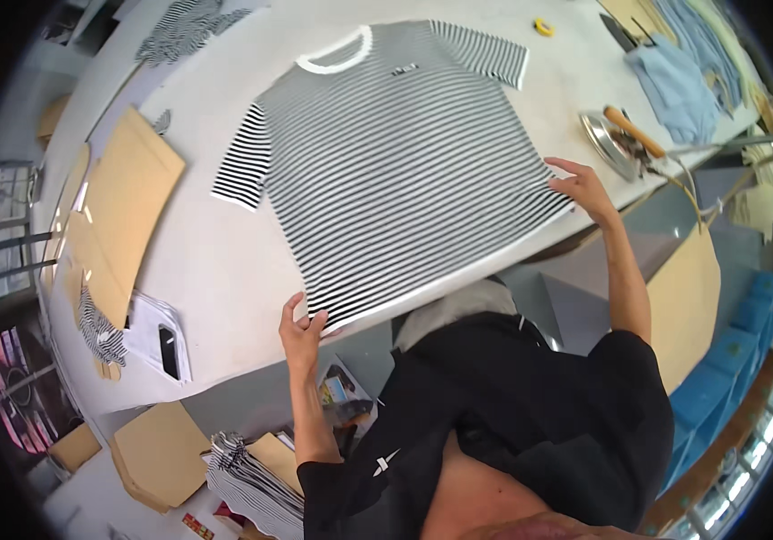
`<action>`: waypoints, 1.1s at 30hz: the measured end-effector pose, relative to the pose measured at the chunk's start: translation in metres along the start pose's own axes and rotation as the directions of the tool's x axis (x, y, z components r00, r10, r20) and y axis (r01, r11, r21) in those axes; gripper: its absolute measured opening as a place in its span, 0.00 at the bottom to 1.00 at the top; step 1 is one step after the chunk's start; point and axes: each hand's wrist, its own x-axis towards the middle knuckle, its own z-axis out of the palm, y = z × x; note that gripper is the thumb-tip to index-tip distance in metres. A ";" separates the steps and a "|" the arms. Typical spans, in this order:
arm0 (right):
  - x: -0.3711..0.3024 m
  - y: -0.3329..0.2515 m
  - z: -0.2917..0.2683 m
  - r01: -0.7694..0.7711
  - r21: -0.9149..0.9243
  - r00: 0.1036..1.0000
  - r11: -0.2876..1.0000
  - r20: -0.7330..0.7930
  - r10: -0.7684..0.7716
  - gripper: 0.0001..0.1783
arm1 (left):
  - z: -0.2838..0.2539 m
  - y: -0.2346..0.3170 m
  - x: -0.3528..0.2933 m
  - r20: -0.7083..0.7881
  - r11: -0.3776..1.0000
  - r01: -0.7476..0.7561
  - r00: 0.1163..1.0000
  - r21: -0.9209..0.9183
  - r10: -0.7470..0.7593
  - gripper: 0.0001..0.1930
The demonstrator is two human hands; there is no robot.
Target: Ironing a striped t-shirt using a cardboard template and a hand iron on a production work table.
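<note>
A striped black-and-white T-shirt (395, 153) lies spread front up on the white table, its white collar at the far side and its hem toward me. My left hand (301, 340) is at the near left hem corner, with thumb and fingers closed on the fabric. At the right hem corner, my right hand (586, 191) grips the edge, its index finger stretched along the side seam. The hem between both hands runs along the table's near edge. Some fingertips are hidden by the cloth.
An iron (610, 144) with a wooden handle stands right of the shirt, its cord trailing off the table. Light blue garments (674, 85) lie beyond it. Brown cardboard (125, 211), papers and a phone (169, 351) are at left. A yellow tape roll (544, 27) sits far back.
</note>
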 end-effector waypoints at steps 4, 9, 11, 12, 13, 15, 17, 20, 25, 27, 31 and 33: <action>0.054 -0.085 -0.014 -0.099 0.337 0.994 0.936 0.069 0.081 0.15 | -0.036 0.073 0.039 0.075 0.939 -0.097 0.989 -0.331 0.129 0.22; 0.186 -0.155 -0.003 0.001 0.693 1.000 0.721 -0.006 0.004 0.12 | -0.040 0.175 0.138 -0.065 0.712 -0.272 0.950 -0.647 0.304 0.17; 0.258 -0.156 0.001 0.007 0.748 1.000 0.663 -0.002 -0.009 0.13 | -0.029 0.207 0.201 -0.055 0.625 -0.268 0.939 -0.733 0.339 0.17; 0.293 -0.154 0.003 0.000 0.760 0.997 0.650 -0.051 0.059 0.16 | -0.018 0.220 0.234 -0.041 0.610 -0.212 0.958 -0.763 0.282 0.18; 0.320 -0.148 0.011 -0.017 0.770 0.987 0.638 -0.091 0.136 0.20 | -0.005 0.229 0.261 -0.028 0.593 -0.153 0.976 -0.791 0.215 0.18; 0.339 -0.158 0.049 -0.018 0.617 0.993 0.786 -0.079 0.085 0.21 | -0.009 0.204 0.310 0.003 0.498 -0.092 0.982 -0.862 0.187 0.21; 0.345 -0.151 0.063 0.049 0.250 0.985 0.967 -0.171 -0.006 0.23 | 0.031 0.184 0.317 -0.096 0.824 -0.255 0.966 -0.506 0.240 0.24; 0.317 -0.105 0.091 0.578 -0.729 0.650 0.365 0.141 -0.747 0.26 | 0.074 0.143 0.279 0.001 0.435 -0.318 0.809 0.843 0.588 0.33; 0.291 -0.059 0.089 0.482 -0.875 0.531 0.051 0.245 -0.811 0.24 | 0.059 0.082 0.276 0.104 0.201 -0.310 0.742 0.929 0.662 0.32; 0.272 -0.050 0.078 0.567 -0.785 0.527 0.248 0.114 -0.842 0.23 | 0.047 0.077 0.255 0.034 0.272 -0.290 0.739 0.918 0.673 0.27; 0.244 -0.073 0.043 0.229 -0.764 0.908 0.604 -0.055 -0.415 0.25 | 0.026 0.073 0.204 -0.342 0.713 -0.187 0.777 0.675 0.528 0.18; 0.224 -0.083 0.043 -0.195 -0.756 0.978 0.625 -0.098 0.186 0.28 | 0.035 0.074 0.195 -0.347 0.713 -0.069 0.838 0.698 0.421 0.20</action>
